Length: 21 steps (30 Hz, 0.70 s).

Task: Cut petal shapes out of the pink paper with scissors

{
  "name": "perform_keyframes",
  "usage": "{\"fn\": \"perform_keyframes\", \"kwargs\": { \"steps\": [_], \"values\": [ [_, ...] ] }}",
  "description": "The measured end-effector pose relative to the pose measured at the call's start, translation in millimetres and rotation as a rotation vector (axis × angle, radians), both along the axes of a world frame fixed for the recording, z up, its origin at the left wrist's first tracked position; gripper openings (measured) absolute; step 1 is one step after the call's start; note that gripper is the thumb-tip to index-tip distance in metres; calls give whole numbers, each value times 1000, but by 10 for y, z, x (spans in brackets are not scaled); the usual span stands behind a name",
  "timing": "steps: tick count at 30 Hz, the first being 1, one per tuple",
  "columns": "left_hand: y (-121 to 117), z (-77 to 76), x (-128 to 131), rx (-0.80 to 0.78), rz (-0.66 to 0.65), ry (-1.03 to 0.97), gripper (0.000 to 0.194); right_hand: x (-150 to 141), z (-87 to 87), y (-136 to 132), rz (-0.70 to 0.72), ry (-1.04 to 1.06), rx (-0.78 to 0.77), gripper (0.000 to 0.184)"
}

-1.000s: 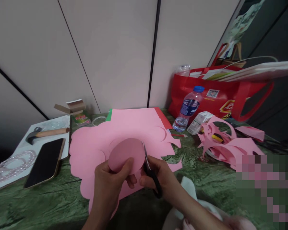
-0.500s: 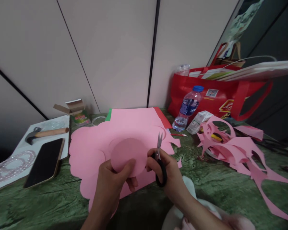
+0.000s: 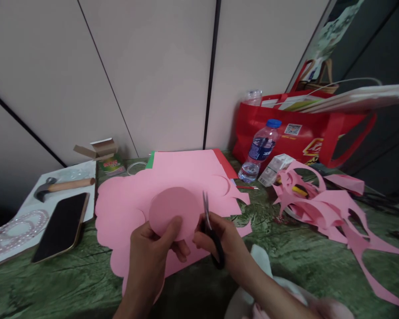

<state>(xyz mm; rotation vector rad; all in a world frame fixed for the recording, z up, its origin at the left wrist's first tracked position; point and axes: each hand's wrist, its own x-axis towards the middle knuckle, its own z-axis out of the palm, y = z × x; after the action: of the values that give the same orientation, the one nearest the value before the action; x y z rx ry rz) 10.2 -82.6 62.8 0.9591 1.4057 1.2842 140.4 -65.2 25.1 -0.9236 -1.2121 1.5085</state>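
My left hand pinches a round pink paper disc by its lower edge, thumb on top and fingers underneath. Close to the disc's right side, my right hand grips a pair of black-handled scissors. The scissors' blades point up and look nearly together, beside the disc's edge. Beneath both hands lie overlapping pink paper pieces with scalloped, rounded outlines. A larger pink sheet lies behind them, with green and red sheets showing at its sides.
Pink paper offcuts are heaped at right, near a water bottle, a small white box and a red bag. To the left are a hammer, a phone, a bead string and an opened small box.
My right hand and the scissors have moved left, nearer the disc, and the blades look closer together. The left hand with the disc has shifted slightly left and up.
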Motion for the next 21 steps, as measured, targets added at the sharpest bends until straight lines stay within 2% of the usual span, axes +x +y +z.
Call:
{"fn": "perform_keyframes", "kwargs": {
  "steps": [2,4,17,21],
  "values": [
    [-5,-5,-6,7,10,-1,30,4,-10,-9,98,25,-4,32],
    [-12,-15,-10,9,10,9,30,10,-12,-15,139,44,3,34],
    [-29,11,1,22,56,79,29,24,-75,-1,149,24,25,36],
    [-28,15,-9,10,25,102,28,27,-64,-7,137,7,15,36]
  ]
}}
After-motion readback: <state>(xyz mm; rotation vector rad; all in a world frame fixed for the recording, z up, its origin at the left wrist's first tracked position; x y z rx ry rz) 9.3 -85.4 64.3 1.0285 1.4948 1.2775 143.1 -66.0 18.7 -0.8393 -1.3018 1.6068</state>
